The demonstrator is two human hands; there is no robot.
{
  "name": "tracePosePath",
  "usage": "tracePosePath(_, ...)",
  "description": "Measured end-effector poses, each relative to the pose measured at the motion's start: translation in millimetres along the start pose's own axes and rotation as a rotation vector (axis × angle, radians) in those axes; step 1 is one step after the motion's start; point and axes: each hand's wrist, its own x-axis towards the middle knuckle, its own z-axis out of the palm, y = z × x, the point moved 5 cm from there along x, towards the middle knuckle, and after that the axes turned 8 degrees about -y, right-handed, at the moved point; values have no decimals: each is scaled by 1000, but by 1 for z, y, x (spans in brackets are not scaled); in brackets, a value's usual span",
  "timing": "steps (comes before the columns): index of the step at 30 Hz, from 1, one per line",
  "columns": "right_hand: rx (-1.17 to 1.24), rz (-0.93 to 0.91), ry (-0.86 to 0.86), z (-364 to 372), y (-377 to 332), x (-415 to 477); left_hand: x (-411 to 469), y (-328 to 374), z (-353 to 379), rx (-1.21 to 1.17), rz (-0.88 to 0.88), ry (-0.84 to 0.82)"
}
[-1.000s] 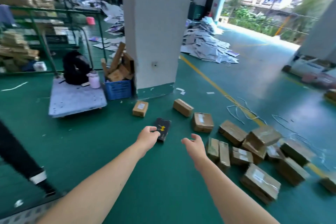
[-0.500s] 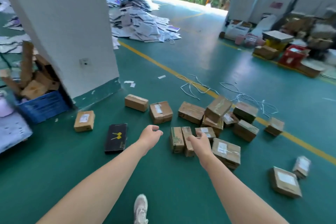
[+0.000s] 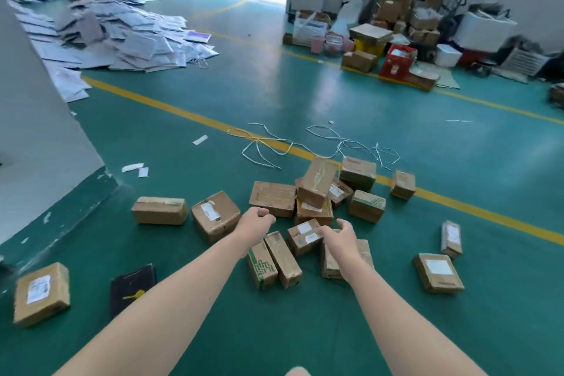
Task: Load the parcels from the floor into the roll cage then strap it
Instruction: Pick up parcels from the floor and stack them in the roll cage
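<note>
Both arms stretch toward twelve o'clock over the parcels (image 3: 314, 189), which lie scattered on the green floor (image 3: 305, 85). None is lifted yet, and the roll cage is nowhere in sight from here. The left hand (image 3: 254, 224) has its fingers curled in on nothing. The right hand (image 3: 338, 239) is loosely spread with the thumb raised, also empty, hovering by a small labelled parcel (image 3: 303, 236) that sits between the two hands. To my eye this is the reach before a two-handed pick, the arms set to bracket a box from both sides.

The boxes look dumped rather than stacked. The core heap leans box on box, with a tilted parcel (image 3: 317, 181) propped on top, so pulling from beneath would likely tip it. A pair of narrow parcels (image 3: 273, 258) lies side by side at six o'clock of the labelled one. Their outer edges are free, so they seem the easier start. Outliers sit well apart: a black flat parcel (image 3: 132, 288) and a brown box (image 3: 41, 293) out at eight o'clock.

Open floor at six o'clock leaves room to step back. Beyond the heap at twelve o'clock, loose strapping (image 3: 265, 143) trails across the yellow line (image 3: 183, 111), a likely snag for feet. The pillar (image 3: 36, 119) closes off ten o'clock.
</note>
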Motion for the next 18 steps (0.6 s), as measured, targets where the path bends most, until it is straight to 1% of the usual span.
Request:
tracePosePath(8, 14, 77, 54, -23, -38, 116, 122, 60, 4, 49, -20, -50)
tracePosePath(13, 39, 131, 58, -47, -61, 244, 239, 107, 23, 42, -58, -46)
tracePosePath(18, 65, 221, 34, -84, -84, 388, 373, 156, 62, 38, -152, -52)
